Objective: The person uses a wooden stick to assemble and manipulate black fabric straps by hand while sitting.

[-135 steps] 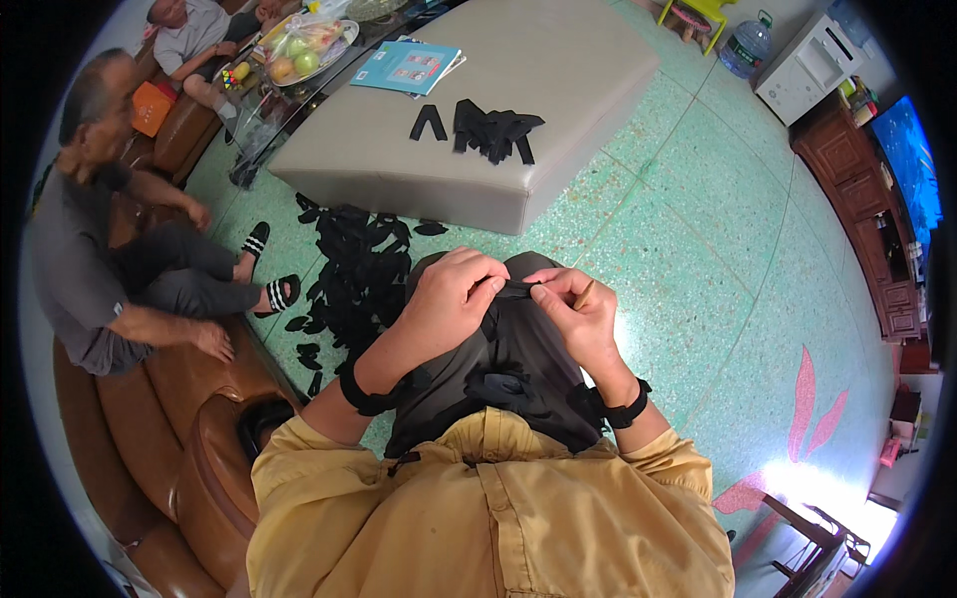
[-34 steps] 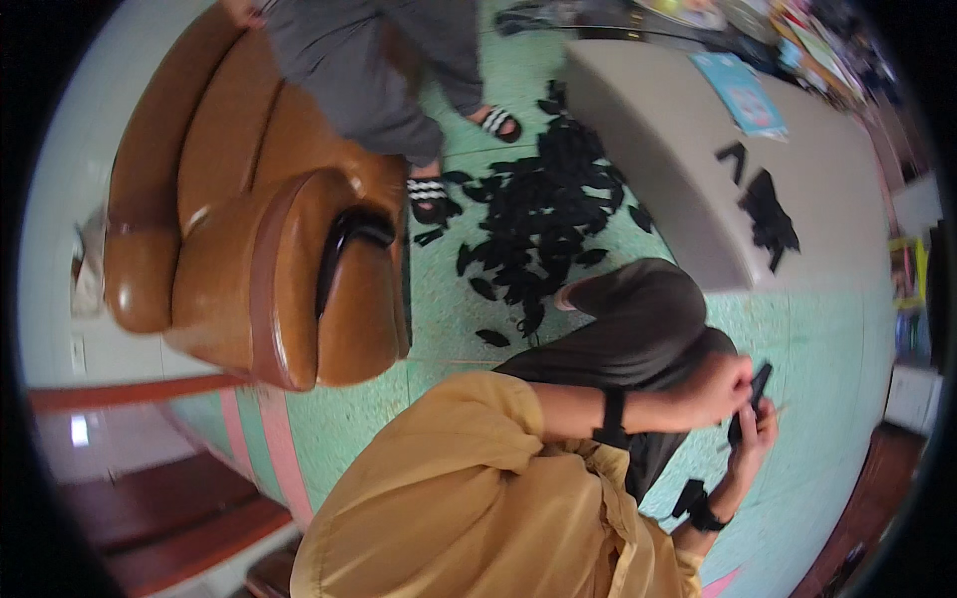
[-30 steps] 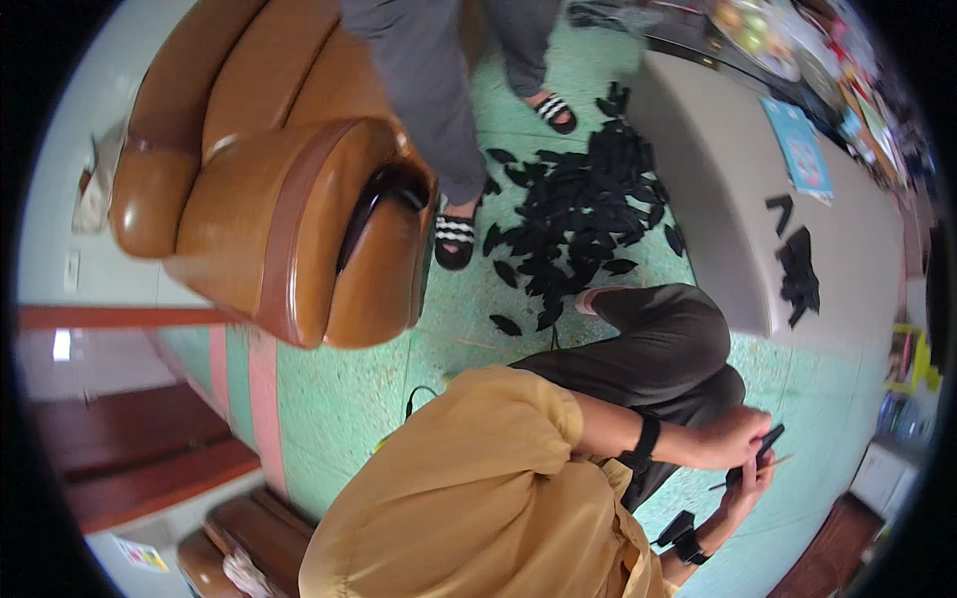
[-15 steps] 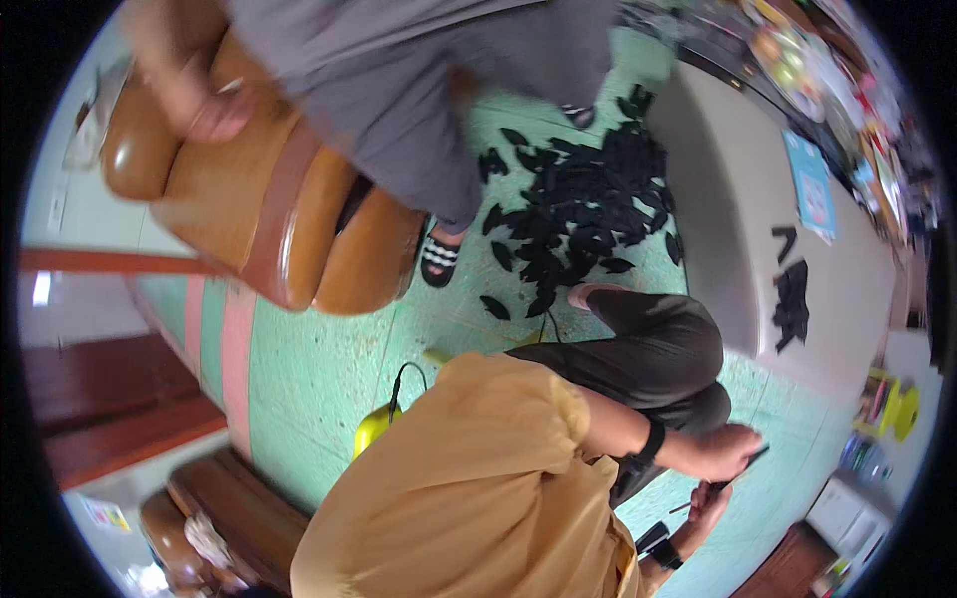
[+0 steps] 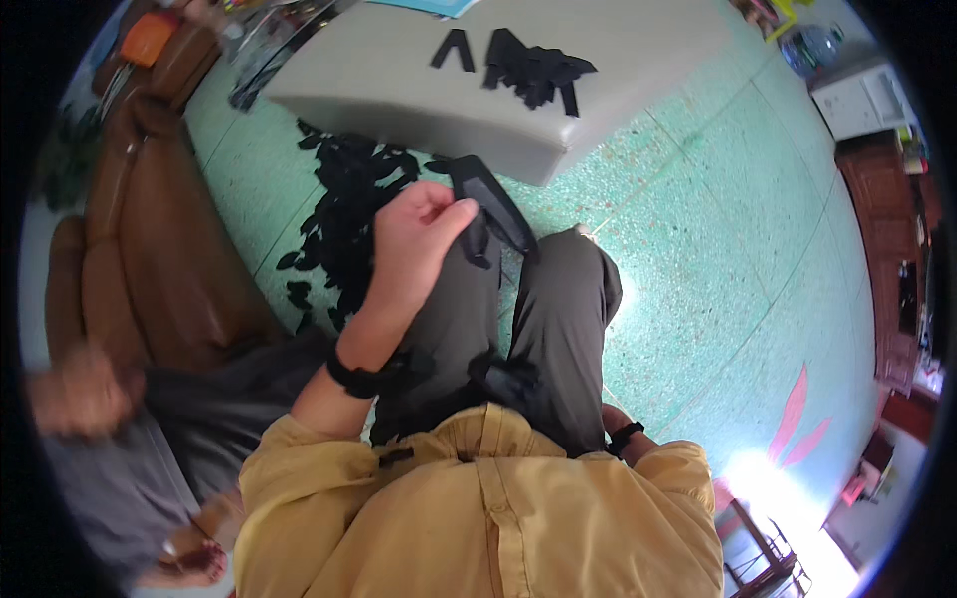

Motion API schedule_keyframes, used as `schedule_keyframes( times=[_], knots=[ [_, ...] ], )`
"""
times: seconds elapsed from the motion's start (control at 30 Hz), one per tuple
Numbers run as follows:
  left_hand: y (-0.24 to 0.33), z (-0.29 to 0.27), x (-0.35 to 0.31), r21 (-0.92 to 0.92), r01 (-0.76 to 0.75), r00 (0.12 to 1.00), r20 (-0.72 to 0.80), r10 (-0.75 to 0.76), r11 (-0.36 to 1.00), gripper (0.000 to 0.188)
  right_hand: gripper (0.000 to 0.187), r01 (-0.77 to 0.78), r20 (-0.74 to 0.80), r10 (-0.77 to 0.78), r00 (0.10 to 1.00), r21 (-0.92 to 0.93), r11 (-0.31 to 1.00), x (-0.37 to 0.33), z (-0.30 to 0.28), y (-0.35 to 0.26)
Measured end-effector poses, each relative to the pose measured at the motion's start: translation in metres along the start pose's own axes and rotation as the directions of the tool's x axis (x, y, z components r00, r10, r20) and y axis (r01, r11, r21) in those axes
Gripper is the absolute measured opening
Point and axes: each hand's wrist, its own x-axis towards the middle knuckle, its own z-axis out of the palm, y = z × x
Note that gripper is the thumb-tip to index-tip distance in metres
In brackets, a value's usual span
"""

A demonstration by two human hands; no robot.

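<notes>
**Black cloth piece (image 5: 505, 207) raised in my left hand (image 5: 409, 237), right hand (image 5: 615, 416) low by my thigh**

My left hand is closed in a pinch, thumb in front and fingers curled behind, gripping the black cloth piece near its bend. It is up above my knees, just in front of the padded bench (image 5: 399, 100) as I look down, with both its arms slanting toward my trousers (image 5: 558, 319). Gripping it close to the bend probably leaves those arms hanging free of my palm. Only a little of my right hand shows past its wristband (image 5: 626, 436); I can't tell whether it is open or holding anything.

A dark bundle (image 5: 503, 379) lies on my lap, likely kept from sliding by my thighs. On the bench sits a heap of black strips (image 5: 533, 72), with one bent strip (image 5: 455, 50) lying just apart, perhaps so it stays easy to tell from the heap. Loose black pieces (image 5: 344, 204) spread over the floor (image 5: 698, 229) to my left.
</notes>
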Motion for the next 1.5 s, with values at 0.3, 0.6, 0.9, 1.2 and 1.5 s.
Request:
schedule_keyframes(
  times=[0.3, 0.6, 0.9, 1.2, 1.5],
  knots=[
    [0.001, 0.025, 0.133, 0.095, 0.128, 0.992, 0.002, -0.129, 0.987, 0.010, 0.017, -0.152, 0.028, 0.150, 0.988, 0.117, 0.981, -0.017, -0.061, -0.025],
    [0.029, 0.002, 0.129, 0.001, 0.087, 0.988, -0.124, -0.087, 0.996, 0.007, 0.018, -0.213, -0.080, 0.220, 0.972, 0.089, 0.973, -0.067, -0.129, -0.048],
    [0.019, 0.000, 0.053, -0.133, 0.203, 0.979, 0.006, -0.204, 0.970, 0.006, 0.019, -0.254, -0.453, 0.208, 0.867, -0.043, 0.966, -0.122, -0.228, -0.059],
    [0.037, 0.035, 0.006, -0.051, 0.093, 0.979, 0.188, -0.082, 0.994, 0.005, 0.020, 0.606, -0.782, -0.516, 0.349, -0.232, 0.761, -0.256, -0.133, -0.264],
    [0.040, 0.045, 0.003, 0.056, -0.094, 0.980, 0.180, 0.082, 0.994, 0.009, 0.028, 0.702, -0.658, -0.669, 0.346, -0.291, 0.650, -0.210, -0.061, -0.336]
  ],
)
